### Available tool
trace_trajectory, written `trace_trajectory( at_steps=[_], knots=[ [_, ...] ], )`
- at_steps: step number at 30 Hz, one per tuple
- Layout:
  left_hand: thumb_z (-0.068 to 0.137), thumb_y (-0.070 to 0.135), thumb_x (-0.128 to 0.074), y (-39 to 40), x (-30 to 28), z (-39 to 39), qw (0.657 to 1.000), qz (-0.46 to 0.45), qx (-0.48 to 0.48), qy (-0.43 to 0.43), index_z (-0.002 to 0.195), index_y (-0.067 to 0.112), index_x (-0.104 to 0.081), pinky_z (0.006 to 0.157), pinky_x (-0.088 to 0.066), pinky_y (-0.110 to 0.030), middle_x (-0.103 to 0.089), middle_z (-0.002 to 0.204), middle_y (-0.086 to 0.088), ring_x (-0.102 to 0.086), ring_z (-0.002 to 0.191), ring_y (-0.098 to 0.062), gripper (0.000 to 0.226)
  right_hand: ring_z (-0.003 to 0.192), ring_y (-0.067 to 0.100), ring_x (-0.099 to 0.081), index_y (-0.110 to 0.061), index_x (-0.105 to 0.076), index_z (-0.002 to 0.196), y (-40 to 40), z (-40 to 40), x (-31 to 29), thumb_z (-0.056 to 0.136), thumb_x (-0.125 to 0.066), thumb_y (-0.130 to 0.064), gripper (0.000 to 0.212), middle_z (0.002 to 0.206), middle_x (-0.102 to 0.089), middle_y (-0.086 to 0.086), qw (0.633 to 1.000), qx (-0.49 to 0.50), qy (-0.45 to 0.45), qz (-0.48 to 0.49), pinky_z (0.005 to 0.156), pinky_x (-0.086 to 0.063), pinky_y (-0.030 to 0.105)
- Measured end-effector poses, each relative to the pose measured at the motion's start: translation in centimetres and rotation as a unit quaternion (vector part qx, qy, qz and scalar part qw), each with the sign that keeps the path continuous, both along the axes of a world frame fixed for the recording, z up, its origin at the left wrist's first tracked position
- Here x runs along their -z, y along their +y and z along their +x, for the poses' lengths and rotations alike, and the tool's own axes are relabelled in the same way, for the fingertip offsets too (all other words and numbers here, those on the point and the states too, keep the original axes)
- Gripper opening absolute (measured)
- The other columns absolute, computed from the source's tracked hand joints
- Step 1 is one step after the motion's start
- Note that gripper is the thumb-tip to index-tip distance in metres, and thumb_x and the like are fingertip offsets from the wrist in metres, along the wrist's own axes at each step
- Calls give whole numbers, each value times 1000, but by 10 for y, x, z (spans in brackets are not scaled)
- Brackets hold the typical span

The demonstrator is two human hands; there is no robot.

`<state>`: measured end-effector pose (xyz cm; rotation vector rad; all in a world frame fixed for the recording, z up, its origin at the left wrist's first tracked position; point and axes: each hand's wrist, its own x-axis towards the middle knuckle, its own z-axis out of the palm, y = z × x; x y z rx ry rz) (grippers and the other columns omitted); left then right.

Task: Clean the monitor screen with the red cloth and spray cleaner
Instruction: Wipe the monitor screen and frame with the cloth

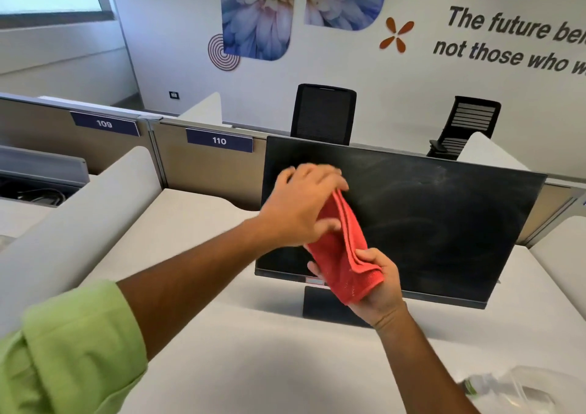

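A black monitor (428, 223) stands on the white desk (237, 366), its dark screen smeared with faint streaks. In front of its lower left part I hold a folded red cloth (344, 255) between both hands. My left hand (301, 207) pinches the cloth's upper end, thumb below and fingers over the top. My right hand (377, 283) grips the lower end from underneath. A clear spray bottle (507, 388) lies blurred at the bottom right of the desk, next to my right forearm.
Beige cubicle partitions (209, 172) labelled 109 and 110 run behind the desk. A rounded white divider (79, 223) rises on the left. Two black office chairs (323, 112) stand beyond the partition against the decorated wall.
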<state>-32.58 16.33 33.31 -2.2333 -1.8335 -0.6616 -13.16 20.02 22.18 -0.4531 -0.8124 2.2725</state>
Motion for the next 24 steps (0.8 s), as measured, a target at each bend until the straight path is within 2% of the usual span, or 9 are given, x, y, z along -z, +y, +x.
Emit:
trace_trajectory(
  at_steps=[3,5,7,10,12,14,16,19,24],
  knots=[
    [89,34,-66,11,-26,-33,992,112,-31,-46,131,17,-59,117,-29,-49,-50,149,-4,-44,137,-27,46,130,43,-66,-23,-53,156,6,-2,-16,82,-58,-9,76,156,-57,17,984,128,-30,123,107,-57,60],
    [96,22,-59,25,-44,-56,989,110,-63,-71,135,11,-57,120,-27,-43,-50,150,-9,-42,140,-29,40,111,29,-73,-38,-51,156,14,-7,-33,85,-55,-10,76,152,-61,9,921,227,-117,294,83,-66,37],
    [104,16,-49,40,-59,-75,991,-6,-79,-111,144,13,-52,120,-27,-39,-47,154,-8,-39,144,-28,40,105,20,-71,-42,-44,159,29,-13,-43,93,-56,-15,73,152,-59,5,814,313,-193,450,76,-65,35],
    [108,12,-38,59,-67,-93,972,-180,-87,-120,150,19,-48,115,-34,-37,-47,155,-7,-44,139,-28,43,157,36,-38,-15,-38,164,66,-23,-43,98,-60,-7,70,171,-36,12,593,369,-298,650,120,-44,60],
    [107,9,-37,64,-65,-97,971,-192,-86,-116,150,21,-49,114,-33,-33,-47,155,-7,-43,140,-28,46,166,36,-17,-13,-42,162,85,-29,-37,96,-66,-8,71,176,-25,13,475,344,-358,726,129,-25,65],
    [107,8,-38,65,-58,-98,972,-177,-75,-138,151,20,-47,113,-23,-24,-38,161,-7,-31,149,-26,47,167,34,-13,-17,-49,158,97,-33,-27,92,-72,-22,70,178,-22,10,402,312,-402,761,132,-17,64],
    [108,9,-37,63,-50,-97,973,-160,-58,-156,153,20,-43,116,-13,-25,-25,167,-7,-14,155,-22,47,166,33,-17,-16,-59,147,103,-39,-20,89,-75,-39,64,175,-28,10,376,319,-399,773,134,-16,60],
    [109,10,-37,63,-42,-97,970,-141,-34,-194,152,17,-45,124,-3,-38,-19,168,-6,-3,157,-20,44,163,33,-25,-15,-59,129,111,-56,-26,90,-75,-53,57,168,-37,17,380,374,-377,757,134,-20,54],
    [112,28,-30,65,-39,-98,966,-137,-10,-221,154,17,-41,127,1,-47,-22,167,-3,3,157,-16,45,165,38,-19,-13,-34,161,115,-90,-32,105,-63,-48,73,175,-21,23,351,419,-397,738,133,-23,56]
  ],
)
